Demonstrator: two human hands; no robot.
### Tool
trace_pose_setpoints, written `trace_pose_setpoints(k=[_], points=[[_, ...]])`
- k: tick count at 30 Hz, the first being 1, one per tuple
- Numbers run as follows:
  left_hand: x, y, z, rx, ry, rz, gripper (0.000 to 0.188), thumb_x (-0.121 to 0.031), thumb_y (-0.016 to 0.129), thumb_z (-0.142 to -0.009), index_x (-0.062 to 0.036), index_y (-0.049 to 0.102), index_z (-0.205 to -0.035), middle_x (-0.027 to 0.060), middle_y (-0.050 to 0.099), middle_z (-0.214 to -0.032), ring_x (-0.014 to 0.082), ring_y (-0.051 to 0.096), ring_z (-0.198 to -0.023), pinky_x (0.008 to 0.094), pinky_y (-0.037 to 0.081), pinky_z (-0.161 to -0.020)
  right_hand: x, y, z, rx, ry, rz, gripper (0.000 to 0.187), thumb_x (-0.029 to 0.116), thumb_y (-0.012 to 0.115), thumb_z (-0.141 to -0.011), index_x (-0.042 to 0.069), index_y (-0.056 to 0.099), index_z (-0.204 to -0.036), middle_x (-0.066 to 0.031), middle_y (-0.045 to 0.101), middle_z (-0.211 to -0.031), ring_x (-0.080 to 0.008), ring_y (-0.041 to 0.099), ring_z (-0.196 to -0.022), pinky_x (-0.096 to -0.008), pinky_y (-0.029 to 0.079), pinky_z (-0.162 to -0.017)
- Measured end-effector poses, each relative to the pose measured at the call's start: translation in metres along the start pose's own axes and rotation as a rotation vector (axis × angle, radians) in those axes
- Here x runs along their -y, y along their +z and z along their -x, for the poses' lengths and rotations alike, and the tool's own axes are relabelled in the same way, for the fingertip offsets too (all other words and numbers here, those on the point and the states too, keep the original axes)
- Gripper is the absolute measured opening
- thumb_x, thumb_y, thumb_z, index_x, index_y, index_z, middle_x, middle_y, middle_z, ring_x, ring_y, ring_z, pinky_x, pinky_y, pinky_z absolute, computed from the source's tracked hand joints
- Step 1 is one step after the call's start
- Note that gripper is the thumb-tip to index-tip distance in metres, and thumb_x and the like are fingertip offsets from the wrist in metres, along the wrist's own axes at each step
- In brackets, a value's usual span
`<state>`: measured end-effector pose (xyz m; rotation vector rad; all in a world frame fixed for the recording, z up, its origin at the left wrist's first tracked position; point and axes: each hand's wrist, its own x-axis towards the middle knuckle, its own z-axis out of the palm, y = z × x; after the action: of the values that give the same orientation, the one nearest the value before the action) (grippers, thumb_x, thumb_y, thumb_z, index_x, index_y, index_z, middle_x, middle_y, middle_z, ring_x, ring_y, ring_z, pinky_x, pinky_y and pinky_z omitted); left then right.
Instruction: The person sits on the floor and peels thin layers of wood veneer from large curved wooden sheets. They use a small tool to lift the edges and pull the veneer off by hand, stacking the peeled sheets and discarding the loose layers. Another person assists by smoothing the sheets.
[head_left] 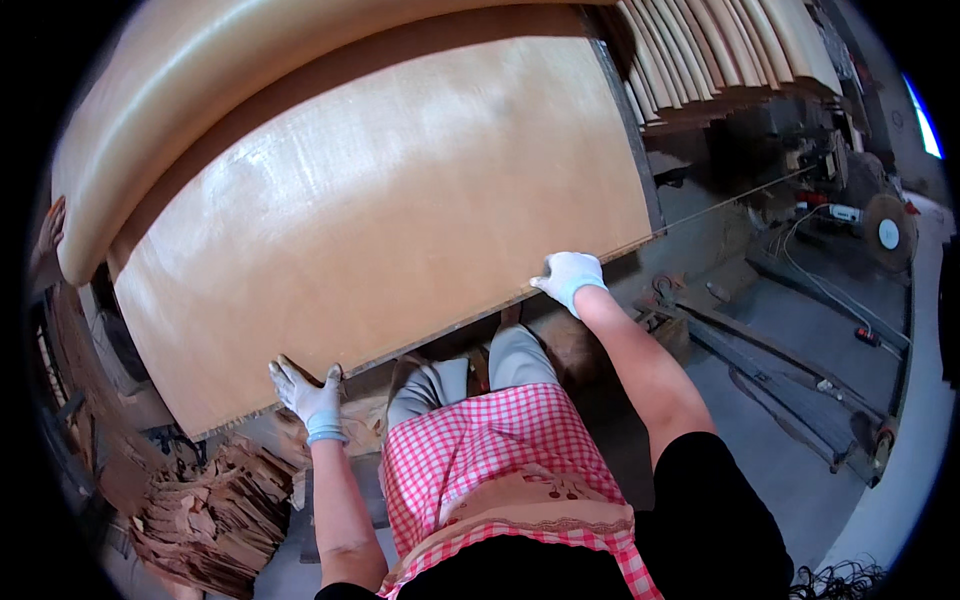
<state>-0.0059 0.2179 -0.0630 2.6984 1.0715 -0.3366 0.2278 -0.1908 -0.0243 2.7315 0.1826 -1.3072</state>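
Observation:
A large tan wood veneer sheet point(400, 200) lies flat before me, its near edge running slantwise from lower left to upper right. My left hand point(308, 398), in a whitish glove with dirty fingertips, rests on that edge towards the left with its fingers spread. Farther right, my right hand point(570, 278), gloved too, is closed over the same edge; its fingertips are partly hidden. Along the far side, a big rolled-over tan sheet point(200, 90) curves above the flat one. At the far left, another person's hand point(50, 230) is beside the end of that roll.
Several bent tan sheets point(710, 50) are stacked at the upper right. Broken veneer scraps point(215, 515) lie heaped at lower left. On the right are a round disc point(887, 233), a power tool point(838, 212) with a cord, and a metal frame point(770, 380) on the floor.

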Motion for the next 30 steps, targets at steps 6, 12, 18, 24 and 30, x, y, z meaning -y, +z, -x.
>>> trace_pose_setpoints(k=[6,12,18,24,30], points=[[-0.14,0.005,0.034,-0.059,0.398,-0.006,0.091,-0.033,0.072,-0.075,0.0076,0.028,-0.143,0.0297,0.025,-0.15,0.0427,0.021,-0.141,0.0495,0.015,-0.116,0.0,0.004,-0.004,-0.003,-0.04,-0.019,0.043,0.05,0.064,-0.081,0.012,0.07,-0.1,-0.0123,0.07,-0.101,-0.0303,0.066,-0.098,-0.0429,0.051,-0.084],[-0.306,0.057,0.061,0.189,0.616,0.019,0.093,-0.046,0.064,-0.081,0.0062,0.022,-0.146,0.0291,0.016,-0.153,0.0411,0.013,-0.144,0.0514,0.005,-0.117,0.001,0.011,-0.004,-0.093,-0.078,-0.074,0.04,0.051,0.066,-0.078,0.015,0.074,-0.092,-0.0106,0.072,-0.093,-0.0294,0.068,-0.094,-0.0424,0.051,-0.082],[-0.299,0.071,0.061,0.147,0.613,-0.039,0.097,-0.054,0.062,-0.081,0.002,0.021,-0.148,0.0285,0.014,-0.154,0.0408,0.011,-0.144,0.0515,0.005,-0.117,-0.072,0.022,-0.012,-0.169,-0.117,-0.152,0.026,0.04,0.06,-0.084,0.017,0.071,-0.092,-0.0095,0.071,-0.093,-0.0303,0.067,-0.093,-0.0441,0.05,-0.081],[-0.29,0.072,0.059,0.145,0.61,-0.097,0.099,-0.058,0.059,-0.082,0.0,0.017,-0.15,0.0275,0.01,-0.155,0.0408,0.008,-0.145,0.0516,0.004,-0.117,-0.199,0.002,-0.03,-0.307,-0.003,-0.035,0.022,0.034,0.061,-0.086,0.017,0.071,-0.095,-0.0099,0.071,-0.095,-0.0269,0.064,-0.099,-0.0415,0.031,-0.109],[-0.285,0.07,0.057,0.144,0.599,-0.126,0.099,-0.06,0.057,-0.082,0.0014,0.018,-0.149,0.0267,0.01,-0.156,0.0407,0.008,-0.145,0.0518,0.004,-0.117,-0.213,-0.008,-0.044,-0.17,0.098,-0.118,0.029,0.038,0.065,-0.084,0.015,0.07,-0.101,-0.0109,0.069,-0.105,-0.0275,0.059,-0.11,-0.0404,0.031,-0.108]])
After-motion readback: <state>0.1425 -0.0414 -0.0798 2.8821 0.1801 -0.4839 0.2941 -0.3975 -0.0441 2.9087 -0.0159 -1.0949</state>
